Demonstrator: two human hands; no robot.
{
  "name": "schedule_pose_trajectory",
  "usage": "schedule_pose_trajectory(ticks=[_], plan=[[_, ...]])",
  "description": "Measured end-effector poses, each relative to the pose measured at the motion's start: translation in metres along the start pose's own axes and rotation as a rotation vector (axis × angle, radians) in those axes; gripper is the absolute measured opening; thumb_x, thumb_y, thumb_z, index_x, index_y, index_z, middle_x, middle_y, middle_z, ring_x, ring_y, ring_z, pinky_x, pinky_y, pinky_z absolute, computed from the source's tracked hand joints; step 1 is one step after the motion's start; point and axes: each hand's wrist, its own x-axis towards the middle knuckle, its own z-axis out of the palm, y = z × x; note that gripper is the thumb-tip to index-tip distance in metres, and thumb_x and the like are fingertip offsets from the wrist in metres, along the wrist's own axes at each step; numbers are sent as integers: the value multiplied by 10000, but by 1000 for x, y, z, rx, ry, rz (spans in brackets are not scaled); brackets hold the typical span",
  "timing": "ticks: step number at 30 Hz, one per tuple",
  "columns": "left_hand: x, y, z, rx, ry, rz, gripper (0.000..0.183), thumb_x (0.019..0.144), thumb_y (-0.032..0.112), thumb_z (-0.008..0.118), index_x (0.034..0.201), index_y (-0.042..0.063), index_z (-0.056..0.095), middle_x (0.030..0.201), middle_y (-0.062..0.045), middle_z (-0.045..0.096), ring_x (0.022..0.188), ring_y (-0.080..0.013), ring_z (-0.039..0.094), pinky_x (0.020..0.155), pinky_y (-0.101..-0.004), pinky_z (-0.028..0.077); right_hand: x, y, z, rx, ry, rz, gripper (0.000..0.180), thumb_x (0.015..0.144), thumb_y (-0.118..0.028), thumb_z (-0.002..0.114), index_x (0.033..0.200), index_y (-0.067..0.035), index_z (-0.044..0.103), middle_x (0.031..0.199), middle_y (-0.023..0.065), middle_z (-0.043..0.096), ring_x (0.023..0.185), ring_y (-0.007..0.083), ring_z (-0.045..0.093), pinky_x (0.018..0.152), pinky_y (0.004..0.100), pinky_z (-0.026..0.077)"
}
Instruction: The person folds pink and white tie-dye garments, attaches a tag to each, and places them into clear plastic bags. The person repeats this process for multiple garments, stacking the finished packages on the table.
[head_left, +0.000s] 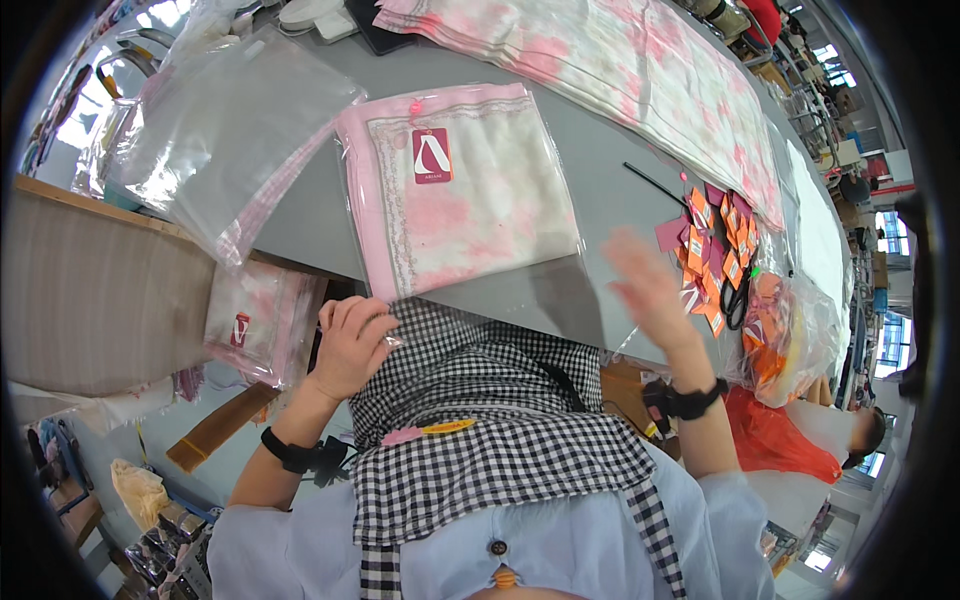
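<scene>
A folded pink and white scarf (480, 217) lies inside a clear plastic bag (517, 281) on the grey table in front of me. A maroon hang tag with a white emblem (433, 156) sits near the scarf's upper left corner. At the bag's lower left, over the table's near edge, the curled fingers of my left hand (354, 346) pinch the clear plastic. My right hand (651, 291) is blurred, held above the table to the right of the bag with its fingers extended. It holds nothing that I can see.
Clear bags (240, 127) lie at left; a stack of pink-patterned scarves (600, 67) spans the back. Orange and maroon tags (709, 255) lie beside black-handled scissors (735, 300) at right. Bagged scarves (259, 319) sit below the table's left edge. A person (832, 427) is at far right.
</scene>
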Motion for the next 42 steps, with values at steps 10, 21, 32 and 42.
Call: schedule_pose_trajectory(ticks=[10,21,32,42], plan=[[12,-5,20,-472,220,-575,146,909,112,587,801,14,574,632,-65,606,535,-122,547,494,-247,401,47,-10,53,214,53,111,127,823,-163,678,890,-81,607,811,40,662,793,229,624,714,370,426],[-20,-14,21,-1708,492,-1147,422,932,412,557,1140,49,497,1081,-101,589,977,-229,601,851,-391,508,63,-55,51,305,-94,-118,240,760,-186,723,961,-91,633,967,116,573,934,303,558,765,373,437],[-96,-44,13,-1684,398,-1041,267,904,141,603,1148,62,527,1040,-60,631,931,-178,632,773,-336,538,137,-91,66,884,-571,298,337,692,-120,784,946,14,608,805,82,588,687,164,578,586,295,466],[-276,-124,27,-1513,1002,-1046,364,903,95,567,1250,151,474,1114,-30,594,1009,-162,570,812,-335,505,178,-333,106,609,-366,-654,372,807,-122,670,1127,-51,495,992,132,571,766,294,629,617,379,520]])
